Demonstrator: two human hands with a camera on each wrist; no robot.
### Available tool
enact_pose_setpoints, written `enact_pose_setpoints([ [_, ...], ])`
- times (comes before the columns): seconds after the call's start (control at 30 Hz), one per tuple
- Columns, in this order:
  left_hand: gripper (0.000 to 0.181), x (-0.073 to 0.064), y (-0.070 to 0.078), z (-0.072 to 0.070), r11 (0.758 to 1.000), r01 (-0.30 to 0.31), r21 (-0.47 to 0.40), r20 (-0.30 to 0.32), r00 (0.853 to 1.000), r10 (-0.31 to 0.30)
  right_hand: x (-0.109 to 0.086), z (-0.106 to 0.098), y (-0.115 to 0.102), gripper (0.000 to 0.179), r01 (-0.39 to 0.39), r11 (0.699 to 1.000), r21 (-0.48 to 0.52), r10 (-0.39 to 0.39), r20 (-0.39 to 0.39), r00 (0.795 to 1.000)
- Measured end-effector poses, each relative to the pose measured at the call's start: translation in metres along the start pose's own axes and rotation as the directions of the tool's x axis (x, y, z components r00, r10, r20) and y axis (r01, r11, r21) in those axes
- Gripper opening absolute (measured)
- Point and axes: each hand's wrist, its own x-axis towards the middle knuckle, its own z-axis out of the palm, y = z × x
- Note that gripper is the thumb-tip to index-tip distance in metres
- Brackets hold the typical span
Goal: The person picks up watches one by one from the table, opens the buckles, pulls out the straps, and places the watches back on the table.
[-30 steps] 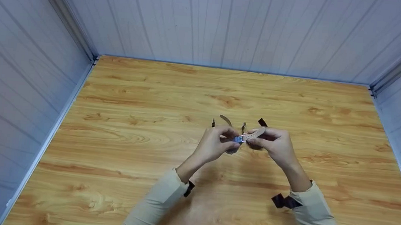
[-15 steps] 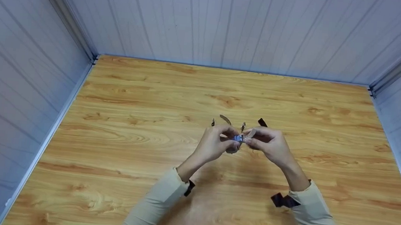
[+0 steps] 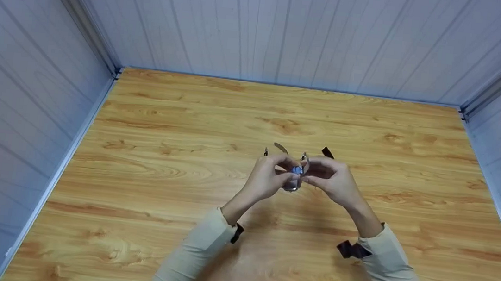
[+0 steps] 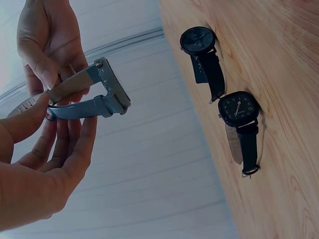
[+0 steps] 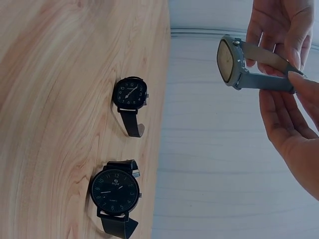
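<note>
A wristwatch with a blue-grey strap (image 4: 79, 110) and a squarish case (image 5: 230, 60) is held up between both hands, its strap closed into a loop. In the head view my left hand (image 3: 265, 177) pinches the strap from the left, near the buckle end. My right hand (image 3: 334, 183) faces it and pinches the pale-lined strap end between thumb and fingers. The left wrist view shows the strap tip with its holes (image 4: 27, 105) sticking out past the left thumb. The fingers cover the buckle.
Two black wristwatches lie on the wooden table (image 3: 159, 168): one with a round dial (image 5: 115, 191), one with a rounded-square dial (image 5: 130, 93). In the head view the hands hide most of them. Pale panel walls (image 3: 262, 30) enclose the table at the back and sides.
My right hand has moved slightly left, closer to the left hand. The pale strap end that stretched over the right fingers now stands more upright between the hands. The left hand stays nearly still.
</note>
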Motion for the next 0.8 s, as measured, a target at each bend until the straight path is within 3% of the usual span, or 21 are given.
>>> enact_pose_setpoints([
  [0.37, 0.015, 0.001, 0.001, -0.002, 0.999, 0.016, -0.037, 0.008, 1.0, -0.015, 0.001, 0.005, -0.018, 0.026, -0.041, 0.997, -0.066, 0.04, -0.017, 0.999],
  [0.8, 0.014, 0.001, -0.001, -0.002, 0.998, -0.032, -0.056, -0.009, 0.999, 0.031, 0.002, 0.001, 0.001, 0.022, 0.0, 0.998, -0.068, -0.002, -0.028, 1.0],
])
